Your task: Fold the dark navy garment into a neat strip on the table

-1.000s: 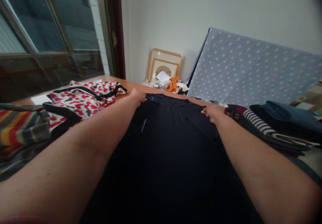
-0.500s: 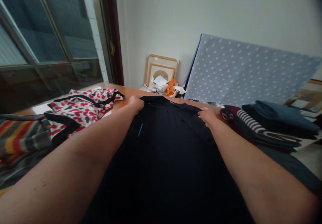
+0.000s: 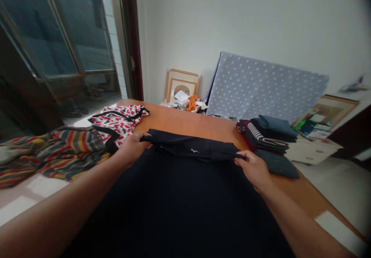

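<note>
Head view: the left hand (image 3: 135,147) has its fingers closed on the left end of the dark garment's (image 3: 185,200) far edge, and the right hand (image 3: 252,167) pinches the right end. It spreads across the near middle of the table (image 3: 182,119), between a striped cloth (image 3: 72,147) at left and folded clothes (image 3: 266,134) at right.

left grip (image 3: 133,147): bare | right grip (image 3: 255,168): bare | left forearm (image 3: 75,205): bare, tapering | right forearm (image 3: 294,214): bare

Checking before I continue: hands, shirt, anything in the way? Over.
Left hand, right hand: both gripping dark shirt. Shirt stretched between them. Folded clothes stack near right hand, not on shirt.
</note>
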{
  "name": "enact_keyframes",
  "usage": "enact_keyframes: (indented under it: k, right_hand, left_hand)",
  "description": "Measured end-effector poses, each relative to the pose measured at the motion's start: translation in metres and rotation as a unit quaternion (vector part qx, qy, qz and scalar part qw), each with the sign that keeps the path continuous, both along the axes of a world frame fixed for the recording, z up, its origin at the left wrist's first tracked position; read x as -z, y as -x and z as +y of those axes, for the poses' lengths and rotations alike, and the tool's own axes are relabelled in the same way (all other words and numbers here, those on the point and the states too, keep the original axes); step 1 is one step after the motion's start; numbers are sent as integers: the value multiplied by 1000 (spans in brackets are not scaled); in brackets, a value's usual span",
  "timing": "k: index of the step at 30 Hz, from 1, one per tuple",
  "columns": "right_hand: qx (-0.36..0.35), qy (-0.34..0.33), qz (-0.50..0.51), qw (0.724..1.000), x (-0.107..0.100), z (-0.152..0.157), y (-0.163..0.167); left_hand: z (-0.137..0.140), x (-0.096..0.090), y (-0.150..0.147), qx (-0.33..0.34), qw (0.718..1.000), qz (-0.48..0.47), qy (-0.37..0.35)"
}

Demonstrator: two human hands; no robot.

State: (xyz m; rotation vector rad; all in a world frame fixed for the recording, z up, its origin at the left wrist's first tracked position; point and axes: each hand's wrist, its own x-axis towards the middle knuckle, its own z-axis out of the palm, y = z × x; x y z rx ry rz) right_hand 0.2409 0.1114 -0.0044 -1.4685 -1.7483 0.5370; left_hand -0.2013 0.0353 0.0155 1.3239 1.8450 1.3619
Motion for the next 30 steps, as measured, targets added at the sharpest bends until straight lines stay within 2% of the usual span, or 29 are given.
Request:
enact_keyframes:
  k: [3, 6, 9, 12, 17, 21, 24, 26, 30]
  right_hand:
    - [-6, 1, -51, 999, -1, -68, -14]
    - [-24, -15, -78, 997, -2, -125, -22]
    - [-27, -43, -94, 994, 1, -166, -30]
    - [-35, -50, -127, 990, 7, -192, -39]
    - [-43, -43, -254, 965, 15, -214, -47]
    - [-30, -55, -296, 953, 7, -221, -43]
    - [-49, -73, -277, 957, -1, -220, -32]
    - [-61, -80, -264, 959, -4, -217, -20]
    - [-54, -72, -267, 960, -1, -209, 4]
  left_hand:
    - [-63, -8, -3, 41, 998, 43, 5]
    - [-114, -8, -6, 63, 995, 78, 10]
    - [-154, 1, -5, 69, 990, 123, -6]
    - [-182, 13, -1, 77, 978, 193, -31]
    - [-206, 23, 4, 98, 932, 349, -27]
    - [-220, 14, -6, 48, 893, 447, 4]
    - [-226, 3, -29, 33, 885, 464, 24]
    - [-225, -1, -50, 42, 886, 462, 13]
    - [-212, 1, -86, 38, 898, 439, -6]
